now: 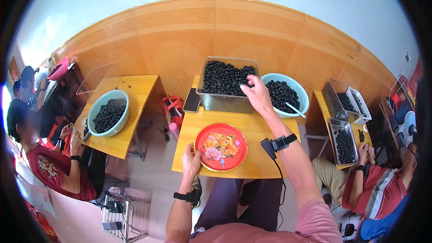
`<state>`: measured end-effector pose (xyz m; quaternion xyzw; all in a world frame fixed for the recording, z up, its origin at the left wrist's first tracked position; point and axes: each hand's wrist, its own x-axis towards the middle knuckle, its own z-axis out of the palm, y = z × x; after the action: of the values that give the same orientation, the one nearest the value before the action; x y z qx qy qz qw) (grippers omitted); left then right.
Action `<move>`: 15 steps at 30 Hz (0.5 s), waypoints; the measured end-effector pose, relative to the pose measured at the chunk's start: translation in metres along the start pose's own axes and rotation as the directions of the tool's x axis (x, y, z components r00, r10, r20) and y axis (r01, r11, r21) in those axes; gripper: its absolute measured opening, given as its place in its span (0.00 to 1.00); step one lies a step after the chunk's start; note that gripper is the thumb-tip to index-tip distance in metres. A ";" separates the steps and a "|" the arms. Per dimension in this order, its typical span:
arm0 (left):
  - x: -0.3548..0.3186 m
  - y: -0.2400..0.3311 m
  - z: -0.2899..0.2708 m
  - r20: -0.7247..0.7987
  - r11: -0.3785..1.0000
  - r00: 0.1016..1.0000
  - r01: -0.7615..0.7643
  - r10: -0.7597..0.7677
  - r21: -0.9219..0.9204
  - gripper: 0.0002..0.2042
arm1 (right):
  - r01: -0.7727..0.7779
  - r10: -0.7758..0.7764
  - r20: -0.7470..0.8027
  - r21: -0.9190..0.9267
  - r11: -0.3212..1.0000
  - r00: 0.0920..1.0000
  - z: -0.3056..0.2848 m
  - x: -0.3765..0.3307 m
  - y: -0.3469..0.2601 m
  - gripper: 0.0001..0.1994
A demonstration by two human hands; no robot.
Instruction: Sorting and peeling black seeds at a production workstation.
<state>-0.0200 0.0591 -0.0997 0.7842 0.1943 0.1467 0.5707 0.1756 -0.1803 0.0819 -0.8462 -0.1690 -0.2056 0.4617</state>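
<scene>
A round red tray with a gold rim and painted flowers lies at the front edge of my yellow table, with nothing on it. My left hand grips its left rim, thumb at the edge. Farther back stands a clear plastic bin, heaped with small, shiny, round black pieces. Over the bin's right side reaches my right hand, thumb and forefinger apart near the pieces, nothing visible between them. Beside it, a light blue basin holds more black pieces and a white-handled utensil.
A phone lies left of the bin. From my right wristband a cable hangs past the table edge. At left, a person works by another basin; at right, another person sits by a metal tray of black pieces.
</scene>
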 end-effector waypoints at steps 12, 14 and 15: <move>0.021 0.060 0.012 0.050 0.946 0.998 -0.015 0.034 -0.324 0.18 | -0.771 0.554 0.668 0.048 0.635 0.497 -0.043 -0.091 0.012 0.23; 0.038 0.082 0.021 0.004 0.952 0.980 -0.190 0.197 -0.239 0.18 | -0.797 0.529 0.668 0.165 0.581 0.524 -0.045 -0.085 0.013 0.20; 0.044 0.098 0.026 0.005 0.952 0.981 -0.188 0.195 -0.242 0.18 | -0.780 0.519 0.613 0.288 0.555 0.596 -0.048 -0.081 0.016 0.16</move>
<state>0.0441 0.0319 -0.0137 0.7265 0.0900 0.2122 0.6473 0.1043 -0.2369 0.0530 -0.7046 0.0138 0.2489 0.6644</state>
